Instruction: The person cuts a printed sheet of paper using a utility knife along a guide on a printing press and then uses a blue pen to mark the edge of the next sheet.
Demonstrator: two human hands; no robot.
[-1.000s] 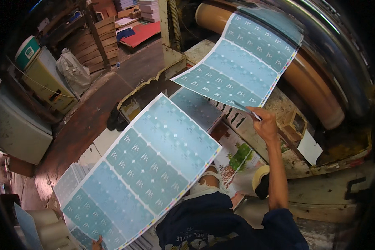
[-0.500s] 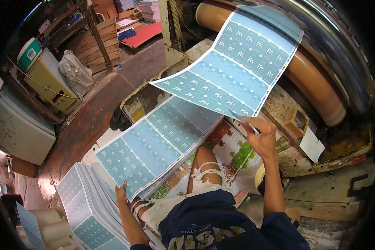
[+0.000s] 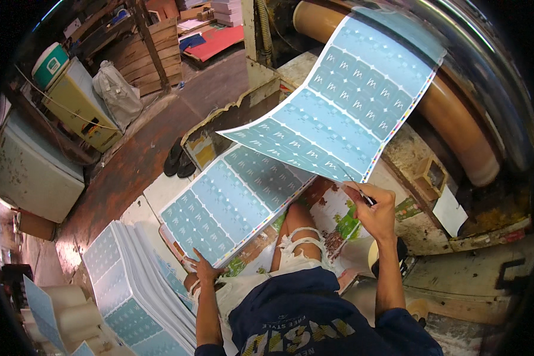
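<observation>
A teal and light-blue printed sheet (image 3: 350, 104) comes off the machine's roller and curves down toward me. Beside its lower right corner, my right hand (image 3: 375, 207) is closed on a thin pointed blade (image 3: 369, 200) with a dark handle. The blade's tip is close to the sheet's lower edge; I cannot tell whether they touch. Below lies another printed sheet (image 3: 210, 202) with the same pattern, partly shaded by the hanging one. At its near left corner rests my left hand (image 3: 205, 272), fingers apart.
A tall stack of folded printed sheets (image 3: 127, 285) stands at my left. Large brown rollers (image 3: 457, 124) and a metal cylinder fill the right. A small wooden box (image 3: 430, 176) sits on the machine ledge. Dark sandals (image 3: 179, 160) lie on the left, near a yellowish cabinet (image 3: 80, 107).
My left hand has let go of the lower sheet's corner and its fingers have spread. That sheet has shifted up and away. The hanging sheet's end sits slightly lower.
</observation>
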